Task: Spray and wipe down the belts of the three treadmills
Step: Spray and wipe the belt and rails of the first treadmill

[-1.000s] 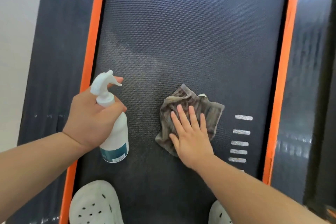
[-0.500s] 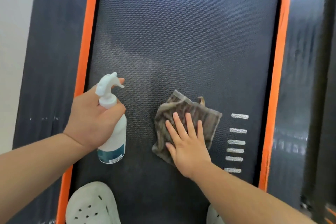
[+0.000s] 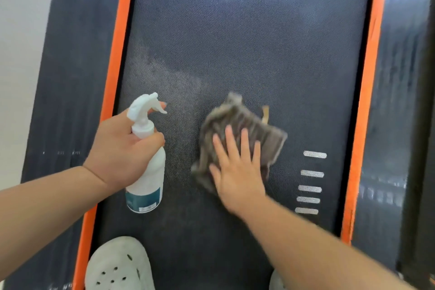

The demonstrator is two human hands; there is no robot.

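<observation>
A person's left hand [image 3: 122,148] grips a white spray bottle [image 3: 147,176] over the treadmill belt [image 3: 247,30], beside a misted patch [image 3: 179,92] not yet wiped. The right hand [image 3: 237,172], fingers flat, presses a grey cloth [image 3: 256,129] mid-belt. This belt looks partly done; other treadmills are unseen. Orange rails [image 3: 117,54] edge the textured black surface.

Location: gym or exercise room. Indicators: a textured treadmill belt [image 3: 247,30] fills the centre. Orange strips [image 3: 120,42] border it at 9 and 3 o'clock, with dark ribbed rails [image 3: 70,54] outside them. A pale surface [image 3: 23,30] shows at 10 o'clock.
</observation>
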